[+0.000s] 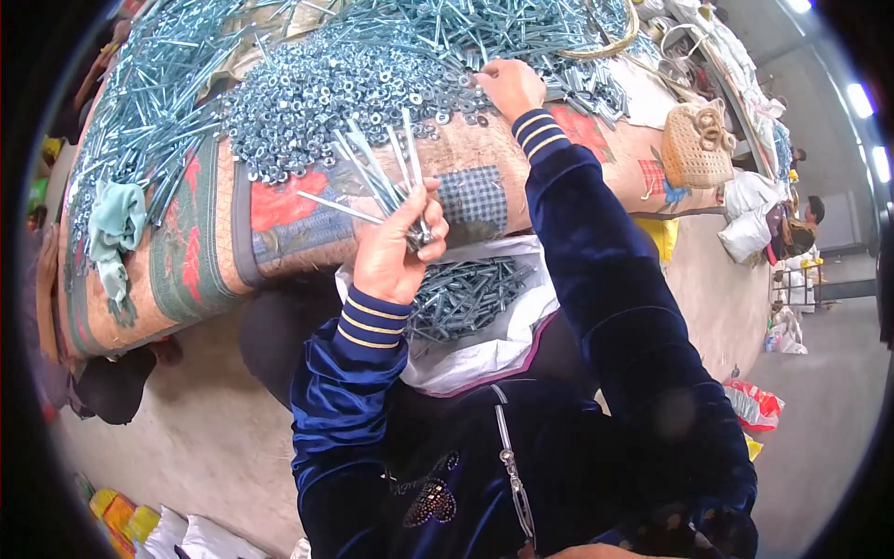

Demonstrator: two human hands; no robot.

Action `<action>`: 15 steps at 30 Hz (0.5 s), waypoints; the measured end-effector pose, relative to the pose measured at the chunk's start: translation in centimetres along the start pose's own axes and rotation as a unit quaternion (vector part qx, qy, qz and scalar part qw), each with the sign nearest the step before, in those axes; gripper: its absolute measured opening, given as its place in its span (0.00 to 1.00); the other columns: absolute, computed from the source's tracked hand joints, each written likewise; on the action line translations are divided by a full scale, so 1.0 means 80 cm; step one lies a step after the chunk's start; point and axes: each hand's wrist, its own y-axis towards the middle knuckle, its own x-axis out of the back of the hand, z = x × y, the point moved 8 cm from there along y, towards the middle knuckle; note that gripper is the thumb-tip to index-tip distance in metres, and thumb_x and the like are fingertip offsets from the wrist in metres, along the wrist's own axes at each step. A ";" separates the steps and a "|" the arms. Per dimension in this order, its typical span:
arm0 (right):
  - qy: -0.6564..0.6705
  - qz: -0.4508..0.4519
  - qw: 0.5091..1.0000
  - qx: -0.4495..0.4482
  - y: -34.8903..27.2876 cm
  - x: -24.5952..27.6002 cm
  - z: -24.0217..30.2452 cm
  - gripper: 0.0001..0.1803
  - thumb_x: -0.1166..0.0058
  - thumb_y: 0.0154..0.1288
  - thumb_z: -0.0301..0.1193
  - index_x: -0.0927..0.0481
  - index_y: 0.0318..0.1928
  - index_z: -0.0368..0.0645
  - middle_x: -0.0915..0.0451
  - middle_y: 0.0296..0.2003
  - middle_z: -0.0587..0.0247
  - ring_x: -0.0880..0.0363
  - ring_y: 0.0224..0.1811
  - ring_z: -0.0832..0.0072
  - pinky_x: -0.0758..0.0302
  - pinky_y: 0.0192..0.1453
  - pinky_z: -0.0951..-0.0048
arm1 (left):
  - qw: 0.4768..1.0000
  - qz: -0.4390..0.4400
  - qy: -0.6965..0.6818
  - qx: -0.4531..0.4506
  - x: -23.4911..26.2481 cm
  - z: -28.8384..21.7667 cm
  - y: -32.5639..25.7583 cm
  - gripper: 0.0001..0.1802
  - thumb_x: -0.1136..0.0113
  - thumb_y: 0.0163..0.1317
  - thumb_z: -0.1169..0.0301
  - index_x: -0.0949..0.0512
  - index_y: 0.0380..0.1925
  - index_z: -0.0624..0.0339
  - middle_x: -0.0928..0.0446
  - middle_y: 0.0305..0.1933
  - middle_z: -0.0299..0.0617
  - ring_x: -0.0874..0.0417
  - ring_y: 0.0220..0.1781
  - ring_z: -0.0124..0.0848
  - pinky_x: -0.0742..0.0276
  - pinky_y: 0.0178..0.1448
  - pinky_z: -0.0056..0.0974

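Observation:
My left hand [393,250] is closed round a fanned bundle of thin metal rods [371,170], which point up and to the left above the table's near edge. At the right end of a heap of metal nuts [321,102], my right hand [515,88] has its fingers pressed together. Whatever lies between those fingertips is too small to make out. Below my hands, a white sack [498,356] stands open at my lap, filled with short dark metal pieces [473,296].
The table has a patterned quilted cover [340,224]. More rods [158,102] are heaped across its far side. A teal cloth [116,228] hangs at the left edge. A woven tan basket [697,149] and white bags [750,214] are at the right. Another person [51,289] is at far left.

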 end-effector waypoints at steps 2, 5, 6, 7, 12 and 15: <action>-0.064 0.019 0.997 0.043 0.013 -0.017 0.011 0.12 0.44 0.50 0.43 0.15 0.27 0.51 0.18 0.27 0.57 0.19 0.33 0.58 0.23 0.38 0.60 | 1.000 -0.017 0.016 0.017 0.007 0.001 0.001 0.13 0.46 0.66 0.66 0.28 0.46 0.62 0.30 0.26 0.34 0.29 0.27 0.25 0.39 0.22 0.25; -0.057 0.026 0.993 0.096 0.004 -0.009 0.027 0.13 0.38 0.43 0.42 0.15 0.27 0.48 0.19 0.26 0.55 0.18 0.32 0.60 0.22 0.37 0.62 | 0.996 -0.050 0.048 0.048 0.022 0.005 -0.006 0.14 0.43 0.64 0.65 0.26 0.45 0.62 0.27 0.26 0.34 0.28 0.25 0.23 0.39 0.23 0.25; 0.099 0.042 0.992 0.063 0.005 0.002 0.009 0.13 0.36 0.45 0.40 0.16 0.28 0.45 0.19 0.25 0.58 0.18 0.32 0.65 0.23 0.36 0.65 | 0.994 -0.049 0.084 0.051 0.017 0.006 -0.006 0.14 0.43 0.64 0.65 0.25 0.45 0.62 0.27 0.26 0.34 0.28 0.25 0.23 0.39 0.23 0.25; 0.257 0.062 0.964 0.030 -0.001 0.009 0.004 0.14 0.35 0.46 0.39 0.17 0.29 0.42 0.19 0.25 0.61 0.18 0.32 0.69 0.23 0.35 0.69 | 0.990 -0.055 0.118 0.053 0.019 0.006 -0.007 0.14 0.42 0.63 0.65 0.25 0.45 0.62 0.27 0.26 0.34 0.28 0.25 0.23 0.38 0.23 0.25; 0.577 0.287 0.762 -0.063 -0.081 0.010 0.023 0.17 0.42 0.62 0.34 0.25 0.48 0.39 0.20 0.36 0.69 0.20 0.35 0.82 0.26 0.33 0.85 | 0.982 -0.044 0.159 0.096 0.014 0.016 -0.005 0.16 0.41 0.62 0.64 0.25 0.45 0.63 0.26 0.27 0.33 0.28 0.25 0.21 0.38 0.23 0.24; 0.606 0.305 0.731 -0.077 -0.102 0.017 0.017 0.16 0.42 0.63 0.33 0.25 0.48 0.40 0.20 0.36 0.68 0.20 0.37 0.82 0.25 0.35 0.84 | 0.974 -0.030 0.198 0.110 0.009 0.021 -0.004 0.15 0.44 0.64 0.66 0.27 0.47 0.63 0.28 0.27 0.33 0.29 0.24 0.20 0.39 0.22 0.23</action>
